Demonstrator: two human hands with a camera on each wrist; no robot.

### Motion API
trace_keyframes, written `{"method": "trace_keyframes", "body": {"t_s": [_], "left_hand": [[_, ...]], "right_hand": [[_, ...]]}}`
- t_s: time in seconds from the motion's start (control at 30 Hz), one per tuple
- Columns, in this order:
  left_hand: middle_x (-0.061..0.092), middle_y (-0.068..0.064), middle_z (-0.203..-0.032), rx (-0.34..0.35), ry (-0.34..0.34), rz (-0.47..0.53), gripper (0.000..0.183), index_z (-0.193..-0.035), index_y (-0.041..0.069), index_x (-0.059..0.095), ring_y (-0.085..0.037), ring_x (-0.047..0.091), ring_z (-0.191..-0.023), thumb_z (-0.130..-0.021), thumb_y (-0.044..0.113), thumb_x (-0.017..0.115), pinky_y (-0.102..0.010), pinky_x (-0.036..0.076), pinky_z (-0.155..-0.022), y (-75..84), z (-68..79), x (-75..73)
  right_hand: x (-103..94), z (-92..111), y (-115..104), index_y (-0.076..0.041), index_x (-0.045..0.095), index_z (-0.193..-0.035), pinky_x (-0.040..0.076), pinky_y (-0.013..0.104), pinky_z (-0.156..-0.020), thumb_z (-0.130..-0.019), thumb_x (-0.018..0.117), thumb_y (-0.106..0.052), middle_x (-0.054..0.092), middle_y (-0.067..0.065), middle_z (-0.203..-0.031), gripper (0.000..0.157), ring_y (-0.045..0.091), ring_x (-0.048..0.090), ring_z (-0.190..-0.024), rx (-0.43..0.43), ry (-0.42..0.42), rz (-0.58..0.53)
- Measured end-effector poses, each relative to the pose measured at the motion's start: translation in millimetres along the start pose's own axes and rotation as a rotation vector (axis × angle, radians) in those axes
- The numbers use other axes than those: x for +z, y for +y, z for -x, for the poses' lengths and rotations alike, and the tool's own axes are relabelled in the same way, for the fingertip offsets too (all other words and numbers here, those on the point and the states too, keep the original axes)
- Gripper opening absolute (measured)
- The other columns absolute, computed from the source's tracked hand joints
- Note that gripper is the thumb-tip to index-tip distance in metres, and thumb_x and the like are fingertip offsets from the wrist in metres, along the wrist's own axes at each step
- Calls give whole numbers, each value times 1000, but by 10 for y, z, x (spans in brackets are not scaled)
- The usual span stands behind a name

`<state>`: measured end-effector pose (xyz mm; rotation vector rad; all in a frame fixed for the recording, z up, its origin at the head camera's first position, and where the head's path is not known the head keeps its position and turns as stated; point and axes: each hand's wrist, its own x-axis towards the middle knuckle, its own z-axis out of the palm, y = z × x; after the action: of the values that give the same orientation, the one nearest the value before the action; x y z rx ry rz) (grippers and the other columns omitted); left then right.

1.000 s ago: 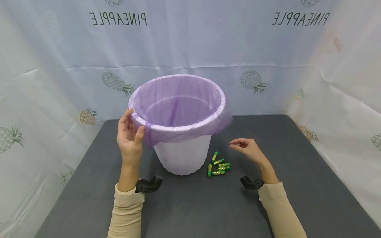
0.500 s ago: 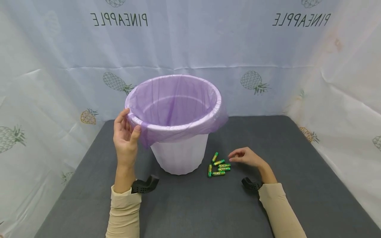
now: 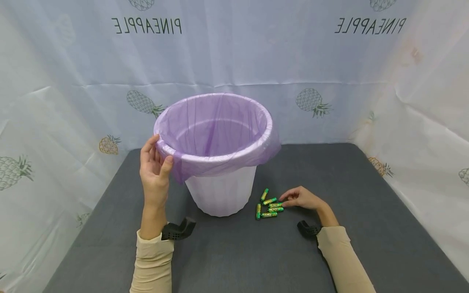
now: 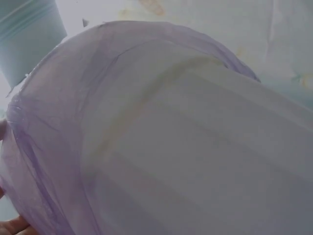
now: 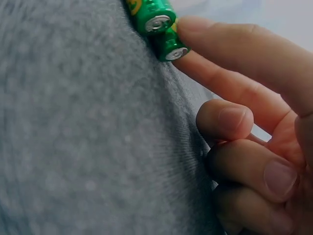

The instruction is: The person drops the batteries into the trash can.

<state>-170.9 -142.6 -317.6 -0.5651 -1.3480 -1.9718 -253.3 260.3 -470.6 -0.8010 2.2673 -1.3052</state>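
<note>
A white trash can (image 3: 221, 197), lined with a thin purple trash bag (image 3: 223, 165) folded over its rim, stands on the dark table. On its left side my left hand (image 3: 155, 175) grips the bag-covered rim, fingers at the side and thumb toward the front. The left wrist view shows the can's pale wall (image 4: 195, 142) and a bit of my fingertips. Right of the can lie several green-and-yellow batteries (image 3: 269, 214). My right hand (image 3: 302, 198) has thumb and index finger on either side of one battery's end (image 5: 172, 46), pinching it; the other fingers are curled.
The dark cloth-covered table (image 3: 227, 260) reaches back to a white curtain (image 3: 234, 49) with pineapple prints. Black wrist mounts (image 3: 179, 228) sit on both forearms.
My right hand has come down and slightly left to the batteries, its thumb and index finger closing at one. My left hand and the can have shifted slightly left.
</note>
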Motion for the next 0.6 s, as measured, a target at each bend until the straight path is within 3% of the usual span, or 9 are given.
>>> {"method": "trace_keyframes", "body": {"t_s": [0.3,0.6], "left_hand": [[52,-3,-125,37,-41,-85,47,-135,6,43,-8,51,-110,-90,0,56,-17,42,-97,-26,1,-37],[53,-2,-128,7,-90,-126,49,-138,5,41,-8,52,-112,-91,-2,53,-15,43,-98,33,0,-72]], "right_hand": [[2,-10,0,10,69,-104,35,19,-53,-84,70,-9,47,-7,-61,27,-1,33,-51,27,-7,27],[11,4,15,9,70,-103,35,19,-53,-85,69,-9,51,4,-60,25,-1,33,-51,18,28,51]]}}
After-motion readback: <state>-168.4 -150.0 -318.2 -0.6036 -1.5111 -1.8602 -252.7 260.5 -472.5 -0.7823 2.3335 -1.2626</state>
